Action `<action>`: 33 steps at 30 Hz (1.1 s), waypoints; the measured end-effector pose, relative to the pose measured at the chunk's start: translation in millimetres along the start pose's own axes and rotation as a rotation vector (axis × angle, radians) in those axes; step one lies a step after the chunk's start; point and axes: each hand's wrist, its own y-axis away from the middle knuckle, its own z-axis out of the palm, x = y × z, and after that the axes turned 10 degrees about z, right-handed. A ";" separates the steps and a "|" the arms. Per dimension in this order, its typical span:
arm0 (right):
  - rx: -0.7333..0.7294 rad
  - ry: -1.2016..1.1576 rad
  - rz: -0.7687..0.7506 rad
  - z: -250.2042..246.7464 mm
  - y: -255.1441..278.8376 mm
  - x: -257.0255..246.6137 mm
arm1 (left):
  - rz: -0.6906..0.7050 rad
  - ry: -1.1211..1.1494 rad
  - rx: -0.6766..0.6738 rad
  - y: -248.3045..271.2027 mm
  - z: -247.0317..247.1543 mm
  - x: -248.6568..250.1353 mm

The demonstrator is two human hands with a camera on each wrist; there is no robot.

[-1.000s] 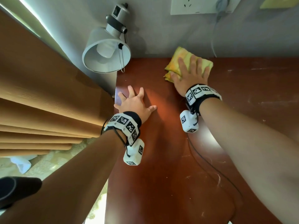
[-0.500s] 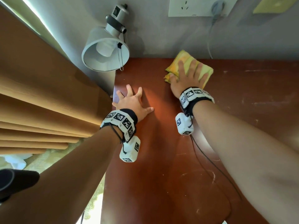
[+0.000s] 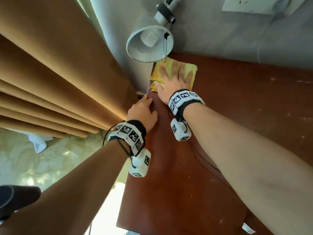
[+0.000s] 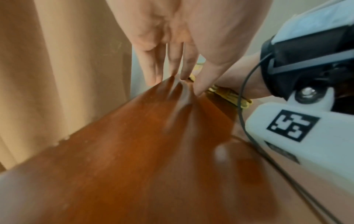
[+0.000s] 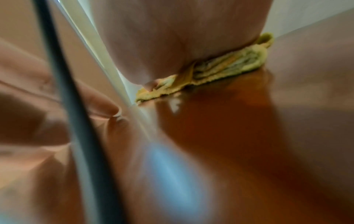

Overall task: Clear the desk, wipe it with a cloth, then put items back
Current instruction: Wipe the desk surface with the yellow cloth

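Note:
A folded yellow cloth (image 3: pixel 190 69) lies in the far left corner of the red-brown desk (image 3: pixel 237 116), just under the lamp. My right hand (image 3: pixel 174 78) presses flat on it with spread, straight fingers. In the right wrist view my palm covers most of the cloth (image 5: pixel 220 68). My left hand (image 3: pixel 144 111) rests at the desk's left edge, close behind the right hand. Its fingers (image 4: pixel 172 60) are straight, with their tips touching the desk (image 4: pixel 134 151) at the edge. It holds nothing.
A white cone lamp (image 3: pixel 149 43) hangs over the far left corner, right above the cloth. Brown curtains (image 3: pixel 50 73) hang beside the desk's left edge. A wall socket (image 3: pixel 245 4) and a cable sit on the back wall. A small white tag (image 3: pixel 248 228) lies near the front.
My right hand has slid the cloth left along the back of the desk into the corner under the lamp. My left hand has shifted from the desk top to its left edge.

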 end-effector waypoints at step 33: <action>0.024 -0.006 0.150 19.6 106.6 97.8 | 0.115 -0.275 -0.154 -3.7 52.1 33.3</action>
